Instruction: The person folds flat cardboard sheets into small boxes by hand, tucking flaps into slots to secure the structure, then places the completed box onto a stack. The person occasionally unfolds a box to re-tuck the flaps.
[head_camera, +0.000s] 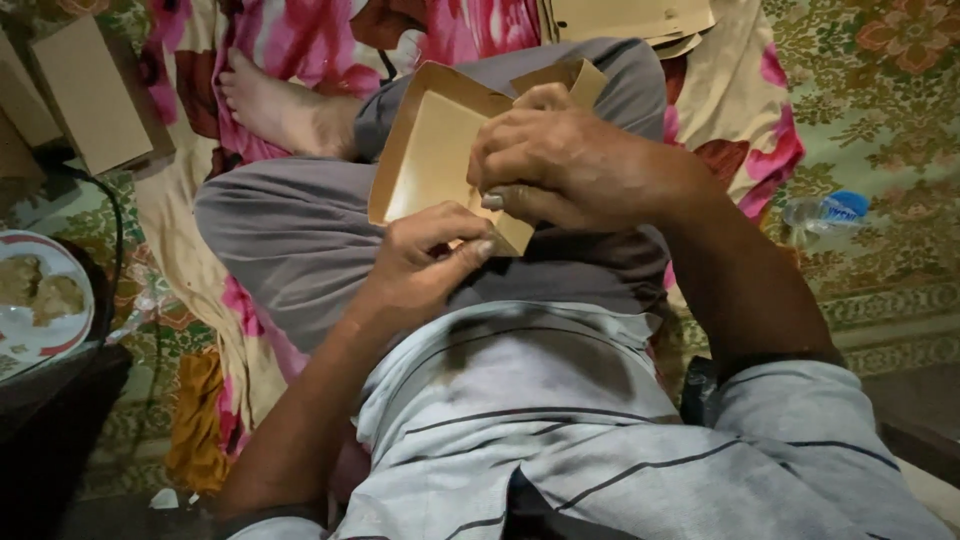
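Thin brown card box (430, 150) over the lap, half folded. Right hand (560, 165) clamps its corner flap; left hand (425, 260) pinches the bottom edge. Likely light, creases easily; best held by the edges.

Tan cardboard box (430, 150) — grey trousers (290, 230), pink floral cloth (300, 40) — green patterned carpet (880, 110).

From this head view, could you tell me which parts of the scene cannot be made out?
- Cardboard box: its right half is hidden behind the right hand.
- Left hand: the fingertips are tucked under the box's lower edge.
- Stack of flat cardboard sheets: cut off by the top edge.
- Plate: cut by the left edge; the food on it is too blurred to identify.
- Plastic bottle: small and blurred.
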